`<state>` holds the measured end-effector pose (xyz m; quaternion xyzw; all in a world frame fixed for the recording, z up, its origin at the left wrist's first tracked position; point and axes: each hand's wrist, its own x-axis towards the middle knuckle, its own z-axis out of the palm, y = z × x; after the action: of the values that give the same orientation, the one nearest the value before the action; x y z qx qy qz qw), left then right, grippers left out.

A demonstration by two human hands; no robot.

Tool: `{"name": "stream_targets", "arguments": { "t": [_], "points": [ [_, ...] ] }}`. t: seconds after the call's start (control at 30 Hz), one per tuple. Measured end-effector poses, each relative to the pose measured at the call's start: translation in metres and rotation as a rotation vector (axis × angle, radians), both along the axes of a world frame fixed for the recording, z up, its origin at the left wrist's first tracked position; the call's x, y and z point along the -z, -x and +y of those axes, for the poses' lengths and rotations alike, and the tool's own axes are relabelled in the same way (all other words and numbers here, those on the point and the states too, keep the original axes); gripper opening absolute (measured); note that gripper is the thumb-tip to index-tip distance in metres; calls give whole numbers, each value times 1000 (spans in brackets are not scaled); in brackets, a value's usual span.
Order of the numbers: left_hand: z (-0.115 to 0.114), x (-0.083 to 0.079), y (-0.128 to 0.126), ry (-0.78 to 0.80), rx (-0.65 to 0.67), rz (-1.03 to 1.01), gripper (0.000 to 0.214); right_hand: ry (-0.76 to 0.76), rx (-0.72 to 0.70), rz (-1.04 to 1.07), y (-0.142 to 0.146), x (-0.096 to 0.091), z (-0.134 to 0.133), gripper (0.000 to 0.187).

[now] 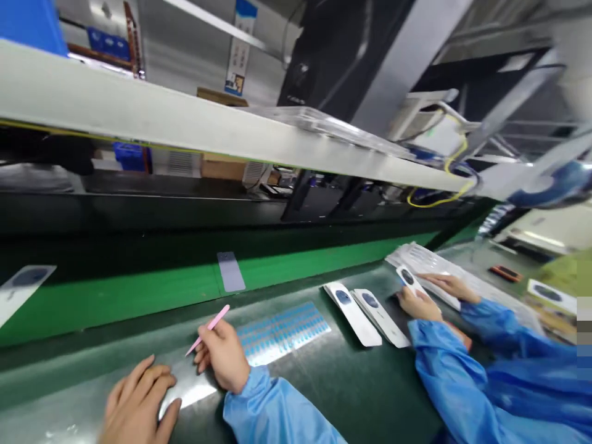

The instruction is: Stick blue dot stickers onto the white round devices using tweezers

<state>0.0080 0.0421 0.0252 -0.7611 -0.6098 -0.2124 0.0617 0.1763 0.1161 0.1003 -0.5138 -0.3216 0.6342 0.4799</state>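
Tabletop: a dark green, glossy tabletop (324, 394) runs across the lower view, with the work laid out on it.
Shelf: a long pale beam-like shelf edge (139, 105) slants across above it, a yellow cable at its right end.
Backing: a bright green strip (161, 299) stands along the rear, partly in shadow.
Neighbour: at the right, a co-worker in loose blue sleeves (448, 364) has both hands (419, 305) at a white, round-cornered flat piece with a dark oval (411, 280).
Packing: a clear, ridged plastic tray (428, 262) lies behind that co-worker's hands.
Blue-marked sheet: a pale rectangular sheet with rows of small blue pieces (284, 333) lies flat just beside the person's right hand, partly behind it.
Left hand: the person's bare left hand (139, 404) is palm down, fingers loosely spread and holding nothing, beside a shiny pale film (194, 390); whether it touches the film I cannot tell.
Right hand: the person's right hand (224, 354), blue-sleeved, is closed around a slim pink pointed tool.
White pair: two white flat pieces with dark ovals (354, 317) lie side by side, right of the blue-marked sheet.
Card: a pale lilac rectangular card (231, 272) rests against the green strip.
Pink tool: the slim pink pointed tool (219, 316) slants down leftward, tip above the film's far edge.
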Motion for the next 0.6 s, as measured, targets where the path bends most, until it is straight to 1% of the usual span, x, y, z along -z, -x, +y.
{"name": "stream_targets", "arguments": {
  "t": [0.07, 0.13, 0.17, 0.2, 0.23, 0.27, 0.3, 0.37, 0.4, 0.43, 0.5, 0.53, 0.6],
  "points": [
    [-2, -5, -10, 17, 9, -113, 27, -45, 69, 17, -15, -3, 4, 50],
    [-2, -5, -22, 10, 9, -264, 25, -180, 205, -42, -34, -13, 16, 44],
    [-2, -4, -29, -7, 10, -332, 23, -239, 248, -143, -44, -21, 25, 40],
    [-1, -2, -35, -25, 9, -384, 22, -273, 263, -312, -52, -29, 36, 36],
    [1, -1, -41, -34, 8, -414, 21, -255, 231, -579, -58, -37, 49, 32],
    [3, 1, -45, -29, 5, -427, 22, -199, 146, -904, -62, -45, 62, 31],
    [5, 2, -48, -7, 3, -430, 23, -171, 106, -1046, -64, -51, 75, 28],
    [9, 3, -51, 90, 30, -428, 24, -138, 10, -1230, -60, -58, 97, 18],
    [11, 4, -51, 154, 64, -429, 24, -121, -37, -1293, -55, -60, 104, 17],
    [14, 5, -51, 204, 99, -435, 24, -99, -86, -1353, -49, -60, 110, 21],
    [17, 8, -50, 259, 141, -447, 25, -50, -169, -1459, -37, -59, 113, 35],
    [19, 9, -49, 261, 141, -448, 25, -30, -199, -1499, -31, -58, 113, 40],
    [22, 14, -50, 231, 112, -444, 23, -6, -243, -1551, -20, -58, 110, 41]
  ]
}}
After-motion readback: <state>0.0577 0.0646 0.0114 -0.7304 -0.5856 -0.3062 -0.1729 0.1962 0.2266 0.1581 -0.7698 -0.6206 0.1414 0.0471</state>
